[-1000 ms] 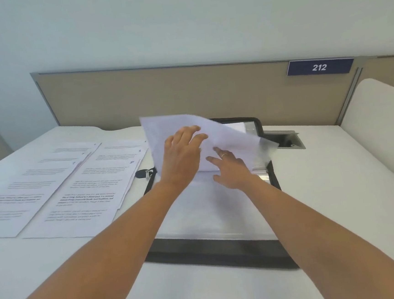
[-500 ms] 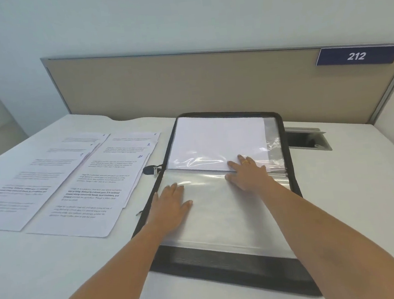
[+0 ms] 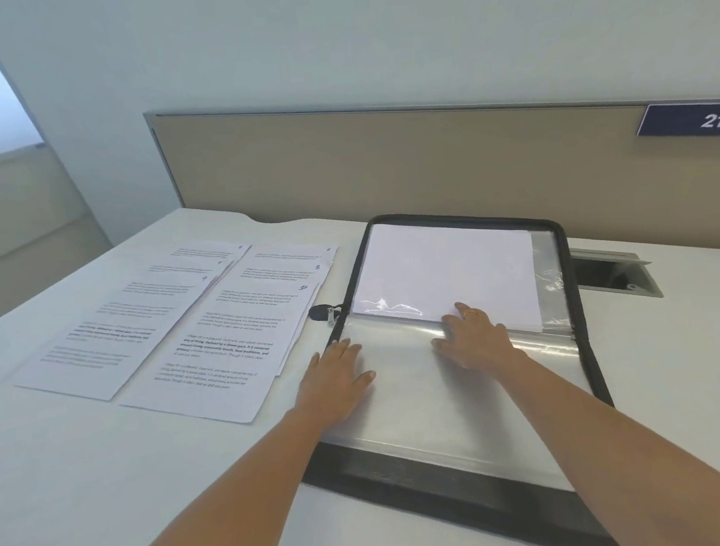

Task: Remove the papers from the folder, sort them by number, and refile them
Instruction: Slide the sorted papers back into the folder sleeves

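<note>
Well into the task, judging by the layout. Open on the desk (image 3: 107, 491), right under both sets of fingers: the black zip folder (image 3: 584, 340). Left hand (image 3: 337, 379) and right hand (image 3: 477, 341) laid flat on the clear sleeves (image 3: 427, 410) of the near half, fingers straight, gripping nothing.

Out of the folder and spread to the left of the left fingers: two fanned piles of printed papers (image 3: 216, 342), numbered by hand at the corners. Readable: 8 and 10 on the pile closer to the fingers, 9 on the farther one. Seemingly split odd and even, so sorting begun but not merged into one run.

Just beyond the right fingers, in a sleeve of the far half: one white sheet (image 3: 444, 265), no print showing. Not yet pulled or already refiled, impossible to tell. Probably left to do: finish the ordering, then refile.
</note>
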A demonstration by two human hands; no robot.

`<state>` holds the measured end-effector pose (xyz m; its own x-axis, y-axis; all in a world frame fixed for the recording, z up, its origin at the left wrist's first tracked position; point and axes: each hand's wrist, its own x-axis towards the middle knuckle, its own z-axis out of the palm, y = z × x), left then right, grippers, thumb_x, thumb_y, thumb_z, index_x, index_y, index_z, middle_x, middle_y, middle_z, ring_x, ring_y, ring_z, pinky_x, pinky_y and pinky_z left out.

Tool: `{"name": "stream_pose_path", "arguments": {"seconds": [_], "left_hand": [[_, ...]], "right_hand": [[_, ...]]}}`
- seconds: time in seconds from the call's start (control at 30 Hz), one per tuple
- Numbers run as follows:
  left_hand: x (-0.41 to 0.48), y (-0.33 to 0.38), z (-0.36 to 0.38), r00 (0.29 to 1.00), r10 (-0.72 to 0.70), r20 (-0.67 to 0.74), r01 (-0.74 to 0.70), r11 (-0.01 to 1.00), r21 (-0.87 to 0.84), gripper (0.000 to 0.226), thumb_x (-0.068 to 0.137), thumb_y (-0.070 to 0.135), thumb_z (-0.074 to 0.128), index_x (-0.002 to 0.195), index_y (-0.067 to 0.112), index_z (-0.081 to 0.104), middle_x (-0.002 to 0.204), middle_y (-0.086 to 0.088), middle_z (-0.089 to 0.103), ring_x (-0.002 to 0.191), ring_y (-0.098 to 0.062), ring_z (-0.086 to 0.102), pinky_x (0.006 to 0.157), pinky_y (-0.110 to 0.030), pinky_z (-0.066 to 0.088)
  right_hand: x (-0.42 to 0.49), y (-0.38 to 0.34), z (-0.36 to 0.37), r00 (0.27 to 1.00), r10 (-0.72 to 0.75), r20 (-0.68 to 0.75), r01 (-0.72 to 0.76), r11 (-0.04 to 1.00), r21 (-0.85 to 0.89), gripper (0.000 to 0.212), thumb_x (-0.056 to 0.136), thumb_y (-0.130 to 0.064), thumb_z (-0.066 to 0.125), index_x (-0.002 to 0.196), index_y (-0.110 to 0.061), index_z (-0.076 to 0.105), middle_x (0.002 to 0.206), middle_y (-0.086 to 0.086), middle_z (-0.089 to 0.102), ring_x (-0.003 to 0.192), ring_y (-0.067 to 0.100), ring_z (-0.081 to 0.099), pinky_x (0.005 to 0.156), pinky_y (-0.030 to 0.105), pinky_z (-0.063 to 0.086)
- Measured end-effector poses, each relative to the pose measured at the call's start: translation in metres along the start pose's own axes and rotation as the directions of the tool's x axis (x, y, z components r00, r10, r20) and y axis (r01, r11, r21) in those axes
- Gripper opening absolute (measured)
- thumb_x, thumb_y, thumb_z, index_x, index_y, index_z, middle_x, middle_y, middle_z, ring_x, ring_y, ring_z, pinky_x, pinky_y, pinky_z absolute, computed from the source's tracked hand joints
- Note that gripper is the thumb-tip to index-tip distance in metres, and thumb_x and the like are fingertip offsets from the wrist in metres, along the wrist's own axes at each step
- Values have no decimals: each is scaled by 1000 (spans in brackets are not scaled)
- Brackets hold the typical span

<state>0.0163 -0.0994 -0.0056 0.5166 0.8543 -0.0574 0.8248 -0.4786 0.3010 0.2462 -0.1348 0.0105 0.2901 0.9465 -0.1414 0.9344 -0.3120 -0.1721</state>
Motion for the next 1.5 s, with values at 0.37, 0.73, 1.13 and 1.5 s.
{"name": "stream_pose_path", "arguments": {"seconds": [0.37, 0.73, 1.13, 1.5], "left_hand": [[12, -109, -61, 994, -94, -59, 98, 992, 78, 56, 99, 45, 35, 147, 18, 26, 156, 0, 19, 144, -15, 15, 117, -38, 10], [49, -256, -96, 990, -138, -34, 139, 989, 45, 54, 99, 45, 35, 145, 18, 28, 155, 0, 22, 143, -13, 18, 116, -39, 11], [138, -362, -118, 988, -109, -112, 116, 992, 58, 51, 99, 42, 33, 145, 21, 26, 157, 3, 17, 144, -12, 12, 116, -38, 8], [183, -414, -118, 981, -188, -53, 192, 978, 84, 62, 96, 57, 19, 151, 30, 5, 159, 8, -2, 146, -16, -5, 117, -49, -1]], "right_hand": [[38, -123, 2, 989, -131, -73, 143, 973, 184, 43, 94, -46, 46, 130, -21, 51, 152, -1, 26, 139, 18, 24, 106, 42, 30], [96, -259, 25, 972, -210, -101, 223, 966, 132, 41, 96, -43, 43, 126, -18, 54, 147, -1, 34, 134, 18, 33, 104, 36, 32], [205, -362, 34, 968, -223, -113, 237, 962, 137, 32, 97, -30, 47, 118, -9, 57, 134, 3, 48, 122, 21, 43, 95, 30, 38], [320, -412, 24, 988, -148, -36, 149, 988, 25, 39, 94, -12, 43, 134, -13, 44, 141, 5, 40, 130, 23, 36, 103, 34, 33]]}}
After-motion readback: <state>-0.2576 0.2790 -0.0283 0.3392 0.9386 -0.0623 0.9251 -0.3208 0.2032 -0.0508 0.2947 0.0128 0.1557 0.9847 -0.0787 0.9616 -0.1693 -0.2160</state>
